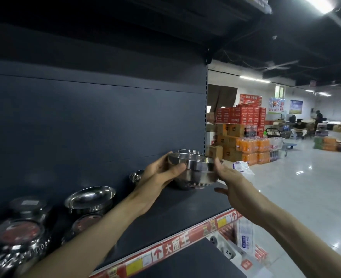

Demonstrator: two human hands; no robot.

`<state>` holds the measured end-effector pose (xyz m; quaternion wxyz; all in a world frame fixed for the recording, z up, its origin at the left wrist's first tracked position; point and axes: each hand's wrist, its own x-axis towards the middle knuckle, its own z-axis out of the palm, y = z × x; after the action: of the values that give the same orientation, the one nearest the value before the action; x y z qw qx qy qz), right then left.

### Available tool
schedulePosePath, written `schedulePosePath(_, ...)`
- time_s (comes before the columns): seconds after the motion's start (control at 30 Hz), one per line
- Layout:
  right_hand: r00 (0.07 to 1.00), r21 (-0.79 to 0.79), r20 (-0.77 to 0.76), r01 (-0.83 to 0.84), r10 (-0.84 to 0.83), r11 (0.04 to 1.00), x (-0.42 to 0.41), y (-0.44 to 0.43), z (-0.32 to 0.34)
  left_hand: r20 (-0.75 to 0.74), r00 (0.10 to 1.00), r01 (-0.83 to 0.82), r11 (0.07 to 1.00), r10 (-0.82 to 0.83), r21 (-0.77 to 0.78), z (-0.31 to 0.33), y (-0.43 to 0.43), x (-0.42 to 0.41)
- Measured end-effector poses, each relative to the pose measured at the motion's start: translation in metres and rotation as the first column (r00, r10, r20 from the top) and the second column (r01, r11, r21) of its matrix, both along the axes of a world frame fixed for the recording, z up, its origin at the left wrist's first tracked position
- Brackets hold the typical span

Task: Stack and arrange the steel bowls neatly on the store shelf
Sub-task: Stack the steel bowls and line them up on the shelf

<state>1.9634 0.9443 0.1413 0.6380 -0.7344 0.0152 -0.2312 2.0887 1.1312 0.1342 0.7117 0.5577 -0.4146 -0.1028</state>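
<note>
Seemingly midway: gripping the bowl stack (197, 171) at the shelf (165, 213) end with left hand (161, 173), right hand (231, 177) open beside, loose bowls (89, 197) remaining.

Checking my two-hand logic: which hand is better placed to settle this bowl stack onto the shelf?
Left, probably. The left hand grips the bowl stack, thumb across its front, while the right hand lies open beside it.
</note>
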Motion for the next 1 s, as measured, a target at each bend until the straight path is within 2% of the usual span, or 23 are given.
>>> schedulePosePath(0.27, 0.998, -0.102, 0.053, -0.022, 0.028, 0.995, 0.008, -0.005, -0.002, -0.045, 0.999, -0.006, 1.0, 0.005, -0.022, -0.005, -0.002, 0.004)
schedulePosePath(0.5, 0.999, -0.099, 0.05, -0.013, 0.018, 0.995, 0.02, -0.02, -0.012, 0.057, 0.994, -0.099, 0.994, 0.096, 0.047, -0.011, -0.003, 0.015)
schedulePosePath(0.77, 0.992, -0.038, 0.124, 0.008, -0.003, 0.999, 0.041, -0.037, -0.031, 0.03, 0.997, -0.079, 0.993, 0.076, 0.087, -0.024, -0.018, 0.028)
schedulePosePath(1.0, 0.983, 0.07, 0.179, 0.036, -0.048, 0.997, 0.065, -0.047, -0.04, -0.078, 0.976, -0.202, 0.979, 0.204, 0.033, -0.032, -0.04, 0.035)
